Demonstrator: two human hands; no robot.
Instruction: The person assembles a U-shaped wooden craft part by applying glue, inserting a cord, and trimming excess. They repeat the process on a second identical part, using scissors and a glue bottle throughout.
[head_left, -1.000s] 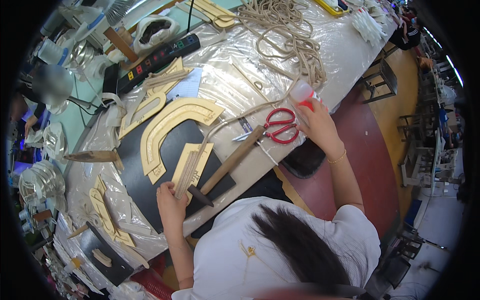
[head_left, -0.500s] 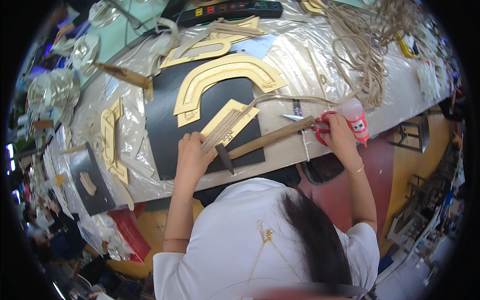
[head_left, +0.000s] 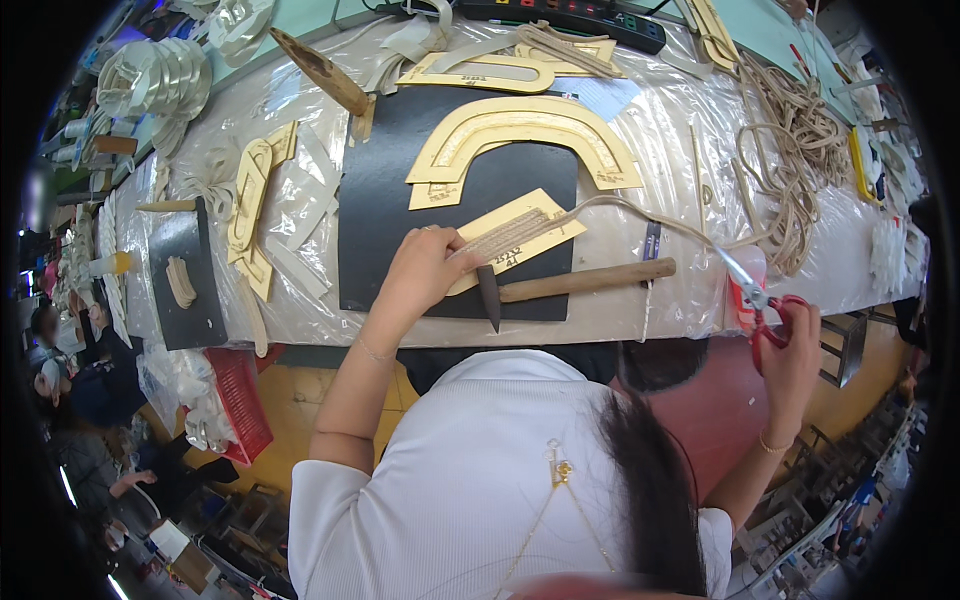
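My left hand (head_left: 425, 268) pinches the near-left end of a small yellow template board (head_left: 553, 232) with strips of beige cord (head_left: 505, 234) laid side by side on it. From the board's far end one cord strand runs right toward a tangled heap. Red-handled scissors (head_left: 768, 310) are in my right hand (head_left: 792, 365), raised at the table's right front edge, blades pointing up and left near that strand. A hammer (head_left: 590, 282) with a wooden handle lies on the black mat (head_left: 385, 190), its dark head next to my left hand.
A curved yellow template (head_left: 525, 118) lies on the mat, with a pointed wooden stick (head_left: 320, 70) behind. Bundled cord (head_left: 790, 190) is heaped at right. A red and white bottle (head_left: 742, 285) stands behind the scissors. A red basket (head_left: 240, 400) sits below the left edge.
My right hand has lifted the scissors away from the hammer's handle, moving right and nearer. The left hand still holds the board and cord. The whole view has shifted.
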